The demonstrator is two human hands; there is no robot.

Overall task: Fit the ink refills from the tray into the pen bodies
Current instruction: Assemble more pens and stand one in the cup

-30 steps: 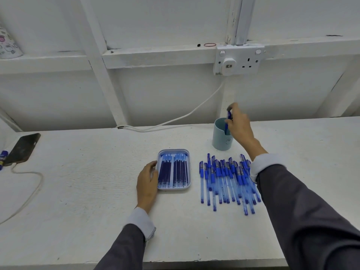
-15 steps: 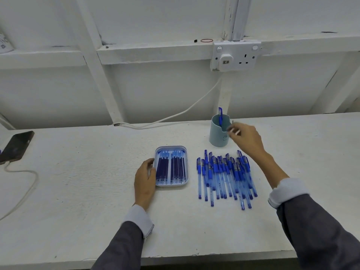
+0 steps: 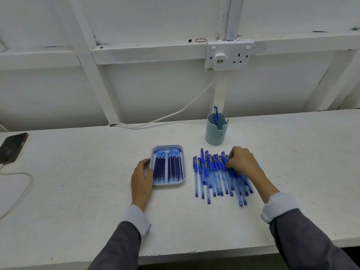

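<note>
A small blue-rimmed tray (image 3: 168,184) holds two rows of dark blue ink refills (image 3: 168,168). My left hand (image 3: 141,180) rests on the table against the tray's left edge, fingers relaxed. To the right lies a pile of several clear pen bodies with blue caps (image 3: 211,174), lying roughly parallel. My right hand (image 3: 243,162) is on top of the pile's far right part, fingers curled down, thumb and fingertips pinching one pen body near its cap end. Behind the pile stands a pale blue cup (image 3: 216,134) with one blue pen (image 3: 215,114) upright in it.
A dark phone (image 3: 11,148) lies at the table's far left with a white cable (image 3: 21,190) trailing forward. A wall socket (image 3: 229,55) with a plugged-in charger hangs above the cup, its cable (image 3: 175,114) running left along the wall. The table's front edge (image 3: 194,252) is close.
My right hand let go of a pen into the cup, drew back toward me and came down onto the pen pile. My left hand stayed by the tray.
</note>
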